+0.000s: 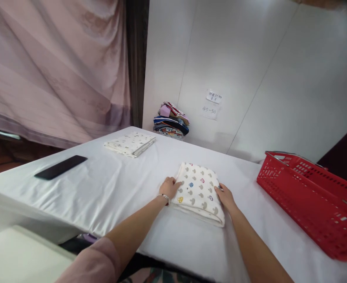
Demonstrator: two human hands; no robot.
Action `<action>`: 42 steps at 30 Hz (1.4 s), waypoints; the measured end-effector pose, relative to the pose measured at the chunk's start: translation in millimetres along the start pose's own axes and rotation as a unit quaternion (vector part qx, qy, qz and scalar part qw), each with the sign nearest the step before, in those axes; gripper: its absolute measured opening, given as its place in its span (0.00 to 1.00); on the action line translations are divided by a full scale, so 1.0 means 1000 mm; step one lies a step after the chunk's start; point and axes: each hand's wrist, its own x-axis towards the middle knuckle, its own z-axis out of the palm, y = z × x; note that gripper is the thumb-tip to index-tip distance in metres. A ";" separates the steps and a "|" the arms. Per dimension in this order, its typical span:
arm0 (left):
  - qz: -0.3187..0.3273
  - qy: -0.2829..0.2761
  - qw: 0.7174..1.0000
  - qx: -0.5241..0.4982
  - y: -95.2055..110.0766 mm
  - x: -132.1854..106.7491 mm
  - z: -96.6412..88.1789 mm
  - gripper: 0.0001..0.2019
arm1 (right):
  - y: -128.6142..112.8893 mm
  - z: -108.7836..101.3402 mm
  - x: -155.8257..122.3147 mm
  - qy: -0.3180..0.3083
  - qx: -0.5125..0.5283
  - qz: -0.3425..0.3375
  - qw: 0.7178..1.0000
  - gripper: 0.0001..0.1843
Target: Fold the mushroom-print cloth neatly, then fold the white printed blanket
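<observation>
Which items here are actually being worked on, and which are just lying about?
In hand: patterned folded cloth, left hand at one edge, right hand at the other.

Lying about: second folded cloth, black phone, red basket, pile of clothes, wall notes.

Red basket, phone, clothes pile
</observation>
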 end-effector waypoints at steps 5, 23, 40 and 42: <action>0.010 0.053 0.996 -0.071 -0.008 -0.001 0.009 0.10 | -0.031 0.019 -0.036 -0.014 -0.137 -0.134 0.981 0.28; 0.040 0.047 0.990 -0.128 -0.013 -0.002 0.010 0.10 | -0.080 0.041 -0.039 -0.124 -0.236 -0.136 0.954 0.27; 0.070 0.026 0.990 -0.119 -0.018 -0.007 0.012 0.08 | -0.110 0.129 0.060 -0.116 -0.325 -0.194 0.918 0.27; 0.075 0.024 0.989 -0.121 -0.018 -0.008 0.012 0.08 | -0.108 0.130 0.062 -0.117 -0.322 -0.195 0.919 0.28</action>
